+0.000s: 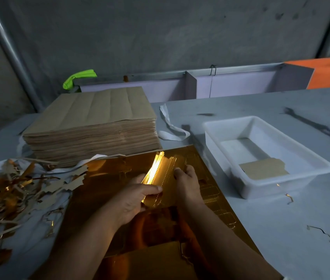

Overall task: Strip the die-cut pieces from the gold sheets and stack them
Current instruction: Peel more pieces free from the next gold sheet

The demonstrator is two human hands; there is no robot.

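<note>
At the near edge of the tabletop point(261, 229), mid-span: gold sheet point(103, 190) lying flat, shiny side up, one corner running toward the far edge.

- Piece point(160, 174): partly lifted off the sheet, catching bright glare, dashed crease lines visible along its length.
- Left hand point(137, 201): pinching the near end of the piece, thumb on top and fingers underneath.
- Right hand point(188, 184): fingers curled onto the right edge of the piece. Can't tell if they're under it or only pressing on top.
- Both forearms cross the near half of the sheet.

Around it:
- Stack point(91, 126) of brown-faced sheets toward the far-left corner, its near edge touching or just over the gold sheet's far corner.
- Scrap point(18, 188) heaped at the left edge: gold and brown strips in a loose tangle.
- Tray point(271, 188), white, just beside the sheet's right side, holding a second piece point(263, 170) brown side up.
- A few scrap slivers near the right edge.
</note>
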